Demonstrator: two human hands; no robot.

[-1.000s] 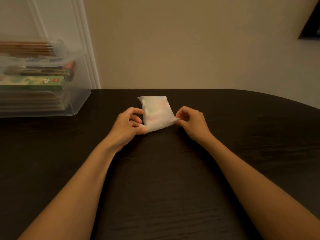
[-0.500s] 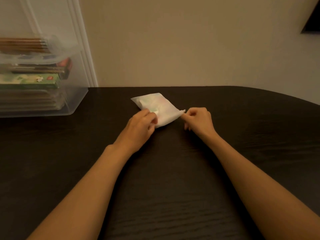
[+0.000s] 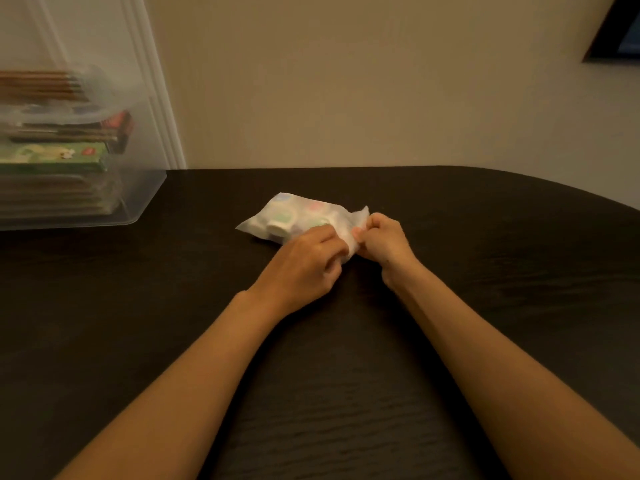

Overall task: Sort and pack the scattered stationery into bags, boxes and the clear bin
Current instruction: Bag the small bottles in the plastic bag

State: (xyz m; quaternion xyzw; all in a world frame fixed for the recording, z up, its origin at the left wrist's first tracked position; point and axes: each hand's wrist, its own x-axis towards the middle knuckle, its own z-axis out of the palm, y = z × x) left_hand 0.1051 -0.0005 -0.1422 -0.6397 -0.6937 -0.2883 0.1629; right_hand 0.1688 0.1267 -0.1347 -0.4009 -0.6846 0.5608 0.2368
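Pinching crinkly frosted bag [image 3: 294, 216] with left hand [image 3: 301, 268] and right hand [image 3: 384, 244] on dark grained table [image 3: 485, 271]; lumpy, perhaps with pastel rounds.

Hazy bag [image 3: 298, 211] contents, perhaps erasers; mouth behind fingers [image 3: 333, 242].

The dark worktop [image 3: 485, 271] is bare to the right and near the person. The clear bin [image 3: 138, 195] full of boxes blocks the far left corner. The bag [image 3: 298, 216] sits mid-worktop, well apart from the bin.
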